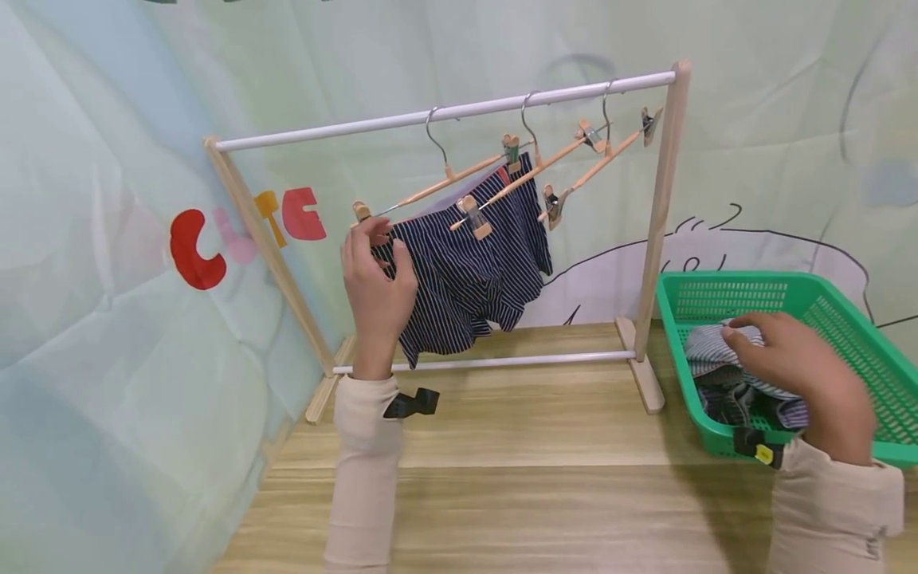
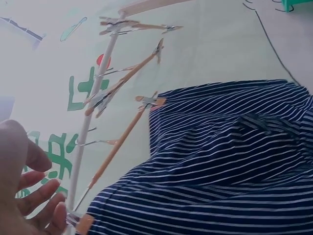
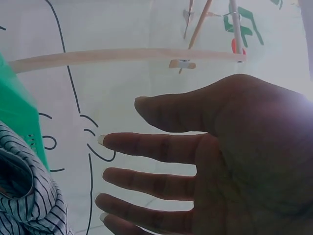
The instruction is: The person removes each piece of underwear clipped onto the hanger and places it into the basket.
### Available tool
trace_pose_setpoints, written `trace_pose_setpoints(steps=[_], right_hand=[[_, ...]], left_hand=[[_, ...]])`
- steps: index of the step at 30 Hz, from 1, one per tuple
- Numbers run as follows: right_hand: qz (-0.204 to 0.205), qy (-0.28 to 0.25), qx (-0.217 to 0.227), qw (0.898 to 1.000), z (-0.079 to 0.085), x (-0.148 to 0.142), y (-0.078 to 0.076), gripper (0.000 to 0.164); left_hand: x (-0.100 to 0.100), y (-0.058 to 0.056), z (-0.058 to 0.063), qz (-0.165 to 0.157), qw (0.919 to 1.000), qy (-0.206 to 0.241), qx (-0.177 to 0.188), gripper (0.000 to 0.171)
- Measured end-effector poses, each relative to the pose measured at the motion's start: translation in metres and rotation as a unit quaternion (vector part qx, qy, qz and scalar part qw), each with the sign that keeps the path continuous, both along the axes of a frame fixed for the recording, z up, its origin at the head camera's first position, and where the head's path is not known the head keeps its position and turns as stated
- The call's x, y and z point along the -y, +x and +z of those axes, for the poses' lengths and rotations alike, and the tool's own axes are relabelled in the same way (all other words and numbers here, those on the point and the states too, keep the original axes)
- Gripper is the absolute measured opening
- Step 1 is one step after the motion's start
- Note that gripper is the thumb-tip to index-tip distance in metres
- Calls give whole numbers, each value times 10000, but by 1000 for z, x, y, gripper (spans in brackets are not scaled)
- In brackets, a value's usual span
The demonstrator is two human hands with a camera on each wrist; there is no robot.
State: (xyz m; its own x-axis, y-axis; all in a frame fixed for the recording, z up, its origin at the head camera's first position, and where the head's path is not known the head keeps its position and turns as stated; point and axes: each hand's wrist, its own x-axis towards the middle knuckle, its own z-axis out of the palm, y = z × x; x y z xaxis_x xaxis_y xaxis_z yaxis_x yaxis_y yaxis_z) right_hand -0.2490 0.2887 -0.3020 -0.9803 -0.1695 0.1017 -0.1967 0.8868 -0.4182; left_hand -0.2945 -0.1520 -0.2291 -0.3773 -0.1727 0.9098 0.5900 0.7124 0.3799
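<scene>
Navy shorts with thin white stripes (image 1: pixel 445 279) hang by their waistband from a wooden clip hanger (image 1: pixel 469 171) on the rack. Beside that hanger's left clip (image 1: pixel 362 211) is my left hand (image 1: pixel 380 295), fingers loosely bent. The left wrist view shows this hand (image 2: pixel 29 196) next to the clip at the waistband corner, with nothing in its fingers. Over the green basket (image 1: pixel 753 279) hovers my right hand (image 1: pixel 810 359), above a pale striped garment (image 1: pixel 706 351). Its fingers are spread and bare in the right wrist view, the garment (image 3: pixel 46 200) off to one side.
Two more clip hangers, the middle one (image 1: pixel 541 171) and the right one (image 1: pixel 595 169), hang from the rack's white top bar (image 1: pixel 323 131). Dark clothes (image 1: pixel 727 402) lie low in the basket. A decorated cloth backdrop (image 1: pixel 93 399) stands behind the wooden table (image 1: pixel 545 494).
</scene>
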Motion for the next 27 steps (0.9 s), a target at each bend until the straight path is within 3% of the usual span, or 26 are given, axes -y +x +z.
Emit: trace_pose_setpoints(steps=[4, 8, 13, 20, 23, 27], right_hand=[[59, 14, -67, 10000, 1, 4, 2, 52], [1, 42, -45, 10000, 1, 7, 2, 53], [-28, 39, 9, 10000, 1, 10, 2, 54], [34, -47, 12, 10000, 2, 14, 0, 55], [83, -113, 34, 9999, 1, 17, 0, 56], [110, -139, 19, 9998, 1, 19, 0, 56]], left_hand=[[6, -1, 14, 289, 9989, -193, -299, 29], [12, -4, 28, 710, 9964, -379, -278, 33], [22, -9, 40, 915, 9934, -537, 446, 41], [34, -15, 47, 736, 9783, -586, 1846, 62], [37, -17, 50, 595, 9738, -538, 2127, 65], [40, -19, 53, 531, 9713, -647, 2224, 64]])
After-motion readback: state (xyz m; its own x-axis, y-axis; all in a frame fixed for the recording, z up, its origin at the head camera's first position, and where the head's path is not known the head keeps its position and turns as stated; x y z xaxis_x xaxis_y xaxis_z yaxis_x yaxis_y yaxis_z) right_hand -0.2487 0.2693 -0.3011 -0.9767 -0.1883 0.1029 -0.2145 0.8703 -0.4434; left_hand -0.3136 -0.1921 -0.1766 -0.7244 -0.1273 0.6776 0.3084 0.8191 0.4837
